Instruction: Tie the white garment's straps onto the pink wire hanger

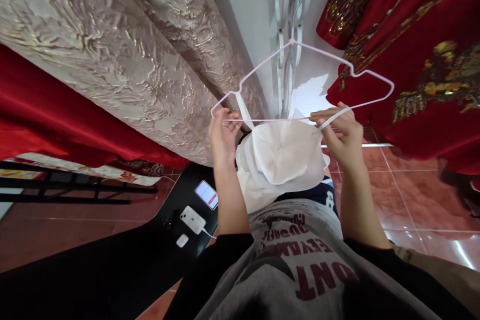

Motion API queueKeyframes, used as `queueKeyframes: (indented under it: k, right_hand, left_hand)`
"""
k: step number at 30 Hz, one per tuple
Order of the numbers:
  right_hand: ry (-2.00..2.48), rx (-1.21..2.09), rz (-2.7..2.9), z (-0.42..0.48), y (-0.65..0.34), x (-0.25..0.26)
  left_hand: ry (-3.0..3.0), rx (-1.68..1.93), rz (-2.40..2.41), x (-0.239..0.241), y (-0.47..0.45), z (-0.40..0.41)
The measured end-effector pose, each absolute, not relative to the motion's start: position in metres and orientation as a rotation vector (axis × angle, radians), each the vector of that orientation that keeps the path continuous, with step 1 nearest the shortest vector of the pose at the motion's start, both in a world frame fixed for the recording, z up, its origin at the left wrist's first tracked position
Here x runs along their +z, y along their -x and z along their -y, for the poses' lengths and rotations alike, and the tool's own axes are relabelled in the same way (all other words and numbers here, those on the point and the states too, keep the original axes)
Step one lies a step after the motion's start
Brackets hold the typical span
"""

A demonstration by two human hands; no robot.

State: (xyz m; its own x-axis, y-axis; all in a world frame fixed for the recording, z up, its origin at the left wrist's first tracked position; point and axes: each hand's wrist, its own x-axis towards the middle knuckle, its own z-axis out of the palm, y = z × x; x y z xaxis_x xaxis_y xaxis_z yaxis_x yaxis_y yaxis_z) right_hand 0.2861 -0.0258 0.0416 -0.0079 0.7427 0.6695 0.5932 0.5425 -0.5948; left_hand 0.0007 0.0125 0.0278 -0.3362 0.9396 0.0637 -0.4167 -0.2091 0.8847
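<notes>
A thin pale pink clothes hanger (264, 62) hangs by its hook in front of me, its lower bar toward my body. My left hand (224, 132) is at the hanger's lower left corner, fingers curled around the bar. A white garment (279, 155) with a large layered fabric flower hangs below the hanger. Its left strap (244, 110) is looped over the hanger's left notch. My right hand (343, 132) is closed at the right part of the lower bar. The right strap (334, 117) runs across those fingers and meets the bar.
Embossed beige-gold fabric (157, 55) hangs at left, and red garments with gold decoration (416, 80) at right. A white metal rack (285, 20) stands behind the hanger. Two phones (206, 194) (192, 220) and a small white case (182, 240) lie on a black bench (161, 245).
</notes>
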Motion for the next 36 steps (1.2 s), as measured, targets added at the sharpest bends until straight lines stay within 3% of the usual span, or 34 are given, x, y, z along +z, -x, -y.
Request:
queueKeyframes:
  k: [5,14,24,27,30,32,36]
  right_hand:
    - [1.061,0.161,1.642,0.031,-0.286,0.035]
    - [0.985,-0.171,0.905,0.014,-0.355,0.051]
    - [1.203,0.142,1.557,-0.001,-0.318,0.122]
    - [1.189,-0.035,1.639,-0.002,-0.314,0.118]
    - [0.902,-0.281,1.483,0.004,-0.304,0.106]
    - [0.815,-0.211,1.478,0.008,-0.29,0.096]
    - [0.987,0.227,1.946,0.004,-0.26,0.066]
  left_hand:
    - [-0.749,1.837,-0.793,0.012,-0.039,-0.003]
    - [-0.832,1.869,-0.884,0.018,-0.019,-0.005]
    - [-0.807,1.851,-0.809,0.018,-0.022,-0.003]
    - [-0.811,1.822,-0.812,0.018,-0.022,-0.001]
    - [-0.816,1.789,-0.873,0.019,-0.025,0.001]
    - [-0.819,1.777,-0.913,0.019,-0.027,0.002]
    - [-0.831,1.778,-0.935,0.013,-0.033,0.005]
